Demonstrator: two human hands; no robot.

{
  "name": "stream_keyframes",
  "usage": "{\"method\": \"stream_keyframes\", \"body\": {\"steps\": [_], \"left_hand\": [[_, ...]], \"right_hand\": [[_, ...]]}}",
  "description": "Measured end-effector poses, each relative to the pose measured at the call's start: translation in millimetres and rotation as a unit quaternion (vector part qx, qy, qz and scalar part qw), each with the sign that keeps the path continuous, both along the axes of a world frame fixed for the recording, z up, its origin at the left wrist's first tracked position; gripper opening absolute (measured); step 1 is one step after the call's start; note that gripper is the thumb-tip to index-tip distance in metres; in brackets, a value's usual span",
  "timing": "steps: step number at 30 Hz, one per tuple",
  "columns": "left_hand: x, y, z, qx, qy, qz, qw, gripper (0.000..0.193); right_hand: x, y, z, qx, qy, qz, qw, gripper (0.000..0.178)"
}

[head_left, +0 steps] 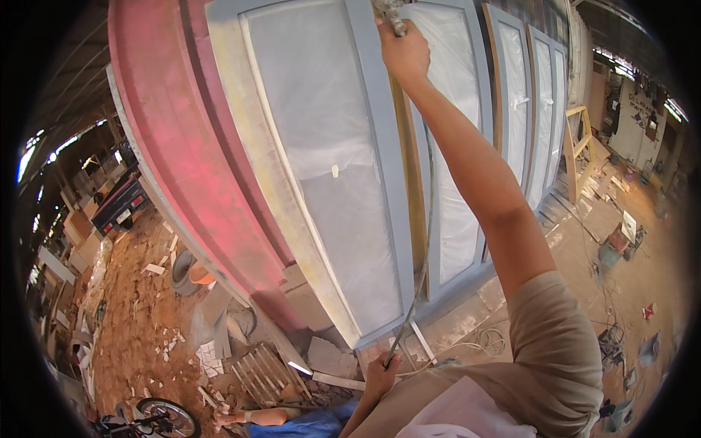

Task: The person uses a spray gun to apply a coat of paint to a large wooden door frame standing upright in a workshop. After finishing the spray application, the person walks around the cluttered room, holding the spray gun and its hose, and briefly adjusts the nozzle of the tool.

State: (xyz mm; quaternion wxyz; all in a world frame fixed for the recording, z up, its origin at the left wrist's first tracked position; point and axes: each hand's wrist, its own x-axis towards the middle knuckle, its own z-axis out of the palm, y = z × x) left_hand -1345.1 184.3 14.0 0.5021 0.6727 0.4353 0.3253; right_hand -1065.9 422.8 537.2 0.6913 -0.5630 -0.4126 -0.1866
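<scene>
Head view: right hand (403, 52) reaches up at 12 o'clock, fingers clamped on a spray gun (388, 13) against a grey-framed door (380, 182) with masked panes. Left hand (381, 376), at 6 o'clock, is closed around the hose (421, 270) hanging from the gun. More grey doors (544, 109) lean at 2 o'clock.

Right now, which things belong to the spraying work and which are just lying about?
In use: metal spray gun in right hand; thin grey hose in left hand; grey-framed masked door panel.
Lying about: wooden pallet; bicycle wheel; wooden trestle.
</scene>
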Motion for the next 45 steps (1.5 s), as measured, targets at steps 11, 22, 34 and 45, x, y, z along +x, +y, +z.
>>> {"method": "stream_keyframes", "body": {"steps": [11,22,34,45], "left_hand": [[-6,-8,-6,-0.011,-0.043,0.001,0.999,0.026],[-37,-12,-17,-0.033,-0.005,-0.048,0.998,0.025],[-30,-10,11,-0.047,-0.015,-0.004,0.999,0.025],[-42,-31,-6,-0.079,0.004,0.061,0.995,0.027]], "right_hand": [[-37,57,-36,-0.133,-0.112,-0.068,0.982,0.038],[-20,32,-121,-0.209,-0.188,-0.105,0.954,0.029],[-47,53,29,0.088,-0.052,0.131,0.986,0.054],[-54,78,-28,-0.096,0.097,0.330,0.934,0.050]]}}
